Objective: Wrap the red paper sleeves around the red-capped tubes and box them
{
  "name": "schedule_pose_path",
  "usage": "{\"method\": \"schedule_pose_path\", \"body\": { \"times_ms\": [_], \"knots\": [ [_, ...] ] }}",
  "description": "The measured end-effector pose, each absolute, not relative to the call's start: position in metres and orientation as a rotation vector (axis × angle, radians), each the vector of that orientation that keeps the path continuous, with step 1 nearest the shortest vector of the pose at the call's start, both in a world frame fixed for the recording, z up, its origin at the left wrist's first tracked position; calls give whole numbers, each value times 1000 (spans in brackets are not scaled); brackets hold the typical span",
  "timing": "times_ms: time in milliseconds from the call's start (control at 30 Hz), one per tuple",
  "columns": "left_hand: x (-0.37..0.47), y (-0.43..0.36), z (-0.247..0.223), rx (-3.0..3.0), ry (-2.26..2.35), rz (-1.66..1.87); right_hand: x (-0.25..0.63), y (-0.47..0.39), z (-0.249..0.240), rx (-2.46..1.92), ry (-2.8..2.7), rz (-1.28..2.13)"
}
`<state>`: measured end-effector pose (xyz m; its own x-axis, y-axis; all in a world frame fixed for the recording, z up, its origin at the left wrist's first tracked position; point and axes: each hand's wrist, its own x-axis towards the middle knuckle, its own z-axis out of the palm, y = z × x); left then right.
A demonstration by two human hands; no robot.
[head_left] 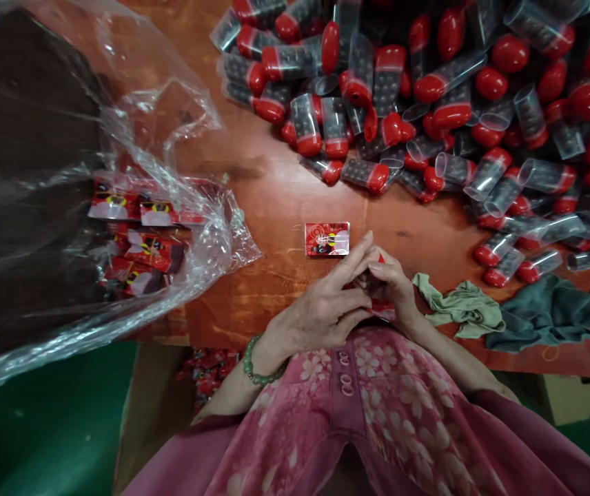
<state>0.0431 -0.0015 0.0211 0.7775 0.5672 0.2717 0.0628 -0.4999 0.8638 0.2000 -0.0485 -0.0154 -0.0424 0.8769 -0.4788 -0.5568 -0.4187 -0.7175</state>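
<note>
My left hand [323,306], with a green bead bracelet at the wrist, meets my right hand [395,286] near the table's front edge. Between them is a small item with red parts [380,260], mostly hidden by the fingers. The fingers of both hands are bent around it. A red printed packet [327,238] lies flat on the orange-brown table [269,275], just beyond my left fingertips. Another red piece [382,310] shows below my hands, partly covered. Which hand bears the small item's weight cannot be made out.
Many clear tubes with red caps [378,176] are heaped at the back right. Green cloths [548,310] lie at the right. A clear plastic bag [212,220] with red packets [155,251] spreads at the left. Below the table edge, a box [145,406] holds red items.
</note>
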Motion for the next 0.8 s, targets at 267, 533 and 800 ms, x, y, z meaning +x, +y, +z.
{"method": "schedule_pose_path", "body": {
  "times_ms": [267, 533, 800],
  "knots": [
    [45, -4, 13, 1903, 450, 710, 202, -48, -9, -1140, -386, 1731],
    [29, -6, 5, 1567, 862, 874, 212, -47, -22, -1144, -722, 1652],
    [10, -8, 5, 1490, 991, 915, 229, -47, -6, -1079, -801, 1684]
  ]
}}
